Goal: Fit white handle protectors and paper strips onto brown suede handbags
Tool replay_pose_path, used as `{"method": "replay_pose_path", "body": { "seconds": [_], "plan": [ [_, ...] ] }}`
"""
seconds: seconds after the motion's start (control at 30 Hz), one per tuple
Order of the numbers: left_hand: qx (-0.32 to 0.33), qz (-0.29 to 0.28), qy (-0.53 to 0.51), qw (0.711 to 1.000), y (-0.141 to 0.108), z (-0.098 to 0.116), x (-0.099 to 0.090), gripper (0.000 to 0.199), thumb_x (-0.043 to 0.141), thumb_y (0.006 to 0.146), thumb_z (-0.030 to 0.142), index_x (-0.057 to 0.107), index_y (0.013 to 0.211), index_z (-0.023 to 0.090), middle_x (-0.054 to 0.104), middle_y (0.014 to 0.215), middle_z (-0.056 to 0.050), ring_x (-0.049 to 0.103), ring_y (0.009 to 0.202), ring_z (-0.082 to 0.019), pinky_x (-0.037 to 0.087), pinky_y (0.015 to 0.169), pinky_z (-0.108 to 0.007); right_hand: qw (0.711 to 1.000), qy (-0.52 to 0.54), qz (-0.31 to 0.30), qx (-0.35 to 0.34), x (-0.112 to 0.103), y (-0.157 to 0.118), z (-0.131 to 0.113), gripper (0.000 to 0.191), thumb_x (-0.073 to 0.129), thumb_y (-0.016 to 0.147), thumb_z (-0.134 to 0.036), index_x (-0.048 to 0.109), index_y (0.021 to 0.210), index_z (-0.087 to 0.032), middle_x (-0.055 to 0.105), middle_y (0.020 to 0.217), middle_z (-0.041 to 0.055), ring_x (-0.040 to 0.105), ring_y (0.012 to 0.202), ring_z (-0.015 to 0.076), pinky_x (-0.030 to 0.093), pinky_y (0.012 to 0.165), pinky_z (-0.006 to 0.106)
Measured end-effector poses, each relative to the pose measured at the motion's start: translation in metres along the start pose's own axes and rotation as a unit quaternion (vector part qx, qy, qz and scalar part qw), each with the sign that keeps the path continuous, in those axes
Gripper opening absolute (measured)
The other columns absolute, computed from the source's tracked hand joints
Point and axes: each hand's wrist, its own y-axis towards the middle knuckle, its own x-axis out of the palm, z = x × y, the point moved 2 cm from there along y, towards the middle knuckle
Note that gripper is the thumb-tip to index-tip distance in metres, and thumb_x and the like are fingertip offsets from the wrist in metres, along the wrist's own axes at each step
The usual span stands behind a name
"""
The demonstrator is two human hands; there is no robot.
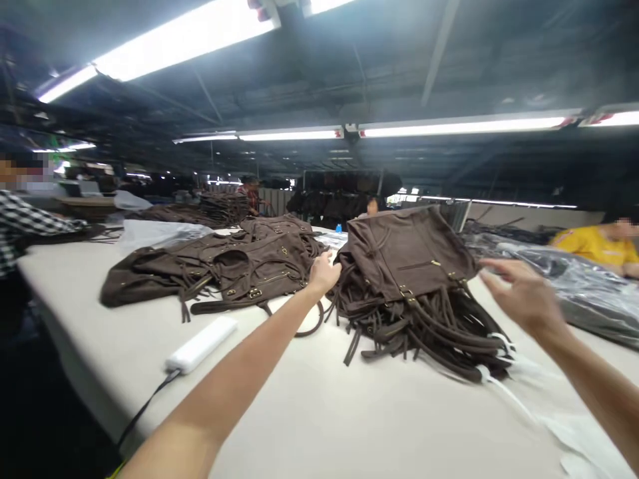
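A dark brown suede-like bag with long fringe straps and brass buckles [404, 256] lies on the pale table [309, 426], its fringe spilling toward me. My left hand [323, 273] is at the bag's left edge, with its fingers bunched against the brown material. To the right of the bag, my right hand [524, 296] hangs in the air, fingers apart, holding nothing. More brown fringed bags lie in a heap [249, 266] left of my left hand. A white bar-shaped device with a black cable [201, 344] lies on the table near my left forearm.
Clear plastic sheeting [160, 234] lies beyond the heap, and plastic-wrapped goods [579, 286] sit along the right. A person in a yellow shirt [596, 245] works at the right, and a checked sleeve [24, 226] shows at the left. Further stacks of bags stand behind.
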Motion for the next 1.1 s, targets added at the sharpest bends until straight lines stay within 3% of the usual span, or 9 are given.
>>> {"method": "replay_pose_path", "body": {
  "seconds": [0.1, 0.2, 0.3, 0.43, 0.53, 0.63, 0.87, 1.0, 1.1],
  "plan": [
    [-0.015, -0.047, 0.158, 0.986, -0.021, -0.073, -0.025, 0.035, 0.061, 0.090, 0.035, 0.059, 0.120, 0.016, 0.057, 0.129, -0.011, 0.055, 0.118, -0.026, 0.046, 0.101, -0.051, 0.987, 0.068, -0.133, -0.064, 0.059, -0.112, -0.003, 0.043, 0.050, 0.089, -0.048, 0.069, 0.113, -0.018, 0.064, 0.122, 0.0127, 0.060, 0.114, 0.0298, 0.046, 0.104, 0.046],
    [-0.026, -0.103, 0.284, 0.953, -0.034, -0.137, -0.054, 0.039, 0.062, 0.089, 0.035, 0.057, 0.124, 0.017, 0.052, 0.137, -0.011, 0.049, 0.126, -0.028, 0.041, 0.105, -0.055, 0.968, 0.059, -0.239, -0.055, 0.109, -0.199, 0.002, 0.041, 0.048, 0.091, -0.046, 0.071, 0.113, -0.020, 0.065, 0.125, 0.0117, 0.061, 0.116, 0.0306, 0.050, 0.101, 0.048],
    [-0.035, -0.152, 0.373, 0.915, -0.037, -0.183, -0.071, 0.047, 0.063, 0.088, 0.039, 0.054, 0.129, 0.017, 0.045, 0.145, -0.012, 0.041, 0.134, -0.031, 0.033, 0.110, -0.058, 0.957, 0.050, -0.276, -0.069, 0.130, -0.231, 0.005, 0.038, 0.046, 0.095, -0.043, 0.071, 0.116, -0.024, 0.064, 0.128, 0.0086, 0.060, 0.119, 0.0293, 0.049, 0.104, 0.049],
    [-0.031, -0.173, 0.447, 0.877, -0.033, -0.215, -0.071, 0.049, 0.062, 0.088, 0.041, 0.055, 0.130, 0.017, 0.042, 0.148, -0.012, 0.035, 0.139, -0.032, 0.025, 0.114, -0.059, 0.958, 0.069, -0.264, -0.086, 0.131, -0.225, 0.008, 0.034, 0.046, 0.096, -0.040, 0.072, 0.113, -0.026, 0.066, 0.126, 0.0072, 0.063, 0.116, 0.0271, 0.052, 0.102, 0.044],
    [-0.044, -0.119, 0.495, 0.860, -0.019, -0.228, -0.070, 0.054, 0.059, 0.090, 0.040, 0.047, 0.138, 0.018, 0.037, 0.151, -0.013, 0.030, 0.141, -0.033, 0.022, 0.115, -0.060, 0.957, 0.071, -0.261, -0.106, 0.131, -0.220, 0.014, 0.033, 0.048, 0.095, -0.039, 0.072, 0.114, -0.027, 0.066, 0.125, 0.0073, 0.064, 0.114, 0.0269, 0.055, 0.098, 0.040],
    [-0.075, -0.074, 0.532, 0.840, 0.001, -0.238, -0.070, 0.052, 0.059, 0.090, 0.039, 0.048, 0.136, 0.018, 0.044, 0.145, -0.013, 0.038, 0.136, -0.032, 0.029, 0.112, -0.059, 0.954, 0.071, -0.260, -0.131, 0.135, -0.221, 0.022, 0.031, 0.052, 0.093, -0.038, 0.073, 0.114, -0.028, 0.067, 0.124, 0.0068, 0.066, 0.111, 0.0268, 0.058, 0.094, 0.036],
    [-0.114, -0.077, 0.560, 0.817, 0.036, -0.252, -0.058, 0.036, 0.059, 0.091, 0.038, 0.059, 0.119, 0.015, 0.060, 0.122, -0.010, 0.058, 0.112, -0.025, 0.050, 0.095, -0.049, 0.952, 0.063, -0.262, -0.146, 0.139, -0.228, 0.035, 0.033, 0.054, 0.091, -0.040, 0.072, 0.117, -0.030, 0.066, 0.127, 0.0053, 0.066, 0.112, 0.0278, 0.058, 0.093, 0.036],
    [-0.101, -0.051, 0.544, 0.832, 0.063, -0.228, -0.064, 0.032, 0.059, 0.091, 0.037, 0.061, 0.114, 0.014, 0.062, 0.116, -0.009, 0.061, 0.105, -0.022, 0.053, 0.089, -0.044, 0.951, 0.057, -0.265, -0.147, 0.138, -0.227, 0.034, 0.033, 0.053, 0.092, -0.039, 0.072, 0.117, -0.030, 0.066, 0.127, 0.0056, 0.066, 0.112, 0.0276, 0.058, 0.093, 0.036],
    [-0.066, 0.007, 0.526, 0.848, 0.094, -0.184, -0.079, 0.030, 0.057, 0.092, 0.037, 0.062, 0.111, 0.015, 0.063, 0.115, -0.009, 0.060, 0.105, -0.022, 0.051, 0.091, -0.045, 0.950, 0.051, -0.275, -0.138, 0.139, -0.227, 0.031, 0.031, 0.052, 0.094, -0.036, 0.071, 0.118, -0.030, 0.065, 0.127, 0.0049, 0.064, 0.114, 0.0256, 0.056, 0.096, 0.035]
  ]
}}
